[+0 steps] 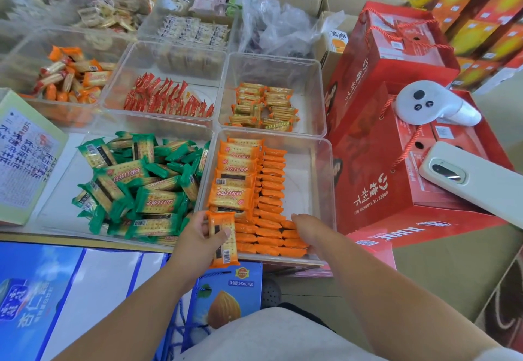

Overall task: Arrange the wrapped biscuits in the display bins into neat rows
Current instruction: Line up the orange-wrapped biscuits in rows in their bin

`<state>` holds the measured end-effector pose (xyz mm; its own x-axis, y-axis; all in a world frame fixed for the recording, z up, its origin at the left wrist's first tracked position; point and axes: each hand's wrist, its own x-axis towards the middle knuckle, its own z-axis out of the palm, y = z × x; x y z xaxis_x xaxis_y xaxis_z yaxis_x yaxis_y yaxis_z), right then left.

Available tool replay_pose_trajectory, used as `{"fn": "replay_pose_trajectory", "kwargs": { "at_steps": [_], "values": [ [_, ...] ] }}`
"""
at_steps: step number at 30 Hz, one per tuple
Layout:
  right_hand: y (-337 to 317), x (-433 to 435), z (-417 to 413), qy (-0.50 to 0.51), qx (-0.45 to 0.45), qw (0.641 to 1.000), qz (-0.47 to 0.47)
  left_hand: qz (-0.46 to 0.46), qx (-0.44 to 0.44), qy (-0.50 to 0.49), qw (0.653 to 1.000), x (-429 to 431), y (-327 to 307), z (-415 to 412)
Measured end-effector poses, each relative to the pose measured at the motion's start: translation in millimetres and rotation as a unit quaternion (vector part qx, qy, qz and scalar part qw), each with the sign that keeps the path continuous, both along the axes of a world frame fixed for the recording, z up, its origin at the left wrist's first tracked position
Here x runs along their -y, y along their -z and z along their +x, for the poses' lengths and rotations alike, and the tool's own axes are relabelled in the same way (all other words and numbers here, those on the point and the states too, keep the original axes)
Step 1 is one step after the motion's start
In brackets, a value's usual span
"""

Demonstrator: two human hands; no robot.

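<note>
Two hands work at the near edge of the clear bin [300,179]. Left hand [195,236]: fingers [201,219] clamped on one orange packet [223,243] (barcode side up) at the near-left corner. Right hand [308,229]: fingers together, fairly straight, resting on the edge-standing orange row [271,190]. Farther in, flat orange packets [235,179] line the left wall. Green packets [135,185] lie jumbled in the bin just left.
</note>
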<state>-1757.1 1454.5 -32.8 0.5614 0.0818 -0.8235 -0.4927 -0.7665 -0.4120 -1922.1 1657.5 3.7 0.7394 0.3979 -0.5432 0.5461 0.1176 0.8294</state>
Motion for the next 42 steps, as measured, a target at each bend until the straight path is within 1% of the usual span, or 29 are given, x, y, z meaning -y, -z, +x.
{"fn": "replay_pose_trajectory", "kwargs": {
  "at_steps": [2,5,7,9,12,15,16,21,23,25,27,29,31,34,36,37,39,41,42],
  "values": [
    [0.9,1.0,-1.0,0.039,-0.004,0.999,0.025,-0.002,-0.002,-0.002,1.000,0.7,-1.4,-0.1],
    [2.1,3.4,-1.2,0.016,-0.010,0.999,0.030,-0.002,-0.005,-0.006,1.000,1.9,-3.5,0.9],
    [4.4,5.1,-2.8,0.034,-0.028,0.998,0.050,-0.009,-0.006,-0.012,1.000,2.6,-5.1,2.2],
    [1.1,5.3,-5.7,0.063,-0.062,0.993,0.080,-0.014,-0.006,-0.014,1.000,2.7,-7.6,3.9],
    [-2.4,8.1,-5.1,0.068,-0.120,0.982,0.126,-0.014,-0.004,-0.013,1.000,2.8,-10.4,6.0],
    [-4.6,11.5,-0.7,0.115,-0.192,0.953,0.204,-0.006,-0.012,-0.010,1.000,1.6,-11.7,6.7],
    [-5.2,12.2,0.1,0.121,-0.204,0.948,0.214,-0.005,-0.014,-0.008,1.000,0.7,-11.5,6.4],
    [-6.4,10.3,-2.6,0.124,-0.198,0.949,0.212,-0.015,-0.019,0.002,1.000,-2.0,-10.4,4.6],
    [-6.3,9.7,-2.5,0.125,-0.191,0.952,0.206,-0.016,-0.019,0.007,1.000,-1.7,-10.9,4.3],
    [-8.0,8.3,-3.5,0.111,-0.172,0.963,0.176,-0.022,-0.017,0.004,1.000,-1.9,-12.4,4.5],
    [-10.9,5.3,-5.4,0.054,-0.129,0.984,0.109,-0.027,-0.012,-0.002,1.000,-2.1,-15.3,6.1],
    [-15.2,2.1,-6.8,0.010,-0.082,0.995,0.055,-0.024,-0.001,-0.004,1.000,-0.4,-19.8,11.1],
    [-19.6,0.4,-5.4,0.012,-0.044,0.998,0.052,-0.024,0.022,0.001,0.999,3.2,-26.7,19.4],
    [-34.3,2.0,-1.3,0.017,0.029,0.993,0.109,-0.027,0.061,0.022,0.998,10.2,-38.8,36.9],
    [-50.8,6.5,-1.1,0.009,0.090,0.982,0.167,-0.010,0.078,0.043,0.996,15.5,-45.1,50.1],
    [-59.1,8.1,-1.2,0.008,0.100,0.972,0.214,0.001,0.086,0.054,0.995,18.5,-47.6,56.5],
    [-74.6,10.0,-0.4,-0.021,0.092,0.948,0.305,0.020,0.104,0.082,0.991,26.4,-52.6,68.4],
    [-83.2,9.1,0.5,-0.077,0.094,0.932,0.341,0.042,0.127,0.114,0.984,35.3,-55.9,78.1],
    [-85.2,7.7,1.4,-0.099,0.115,0.929,0.339,0.055,0.135,0.127,0.981,38.9,-56.2,82.1]
  ]
}}
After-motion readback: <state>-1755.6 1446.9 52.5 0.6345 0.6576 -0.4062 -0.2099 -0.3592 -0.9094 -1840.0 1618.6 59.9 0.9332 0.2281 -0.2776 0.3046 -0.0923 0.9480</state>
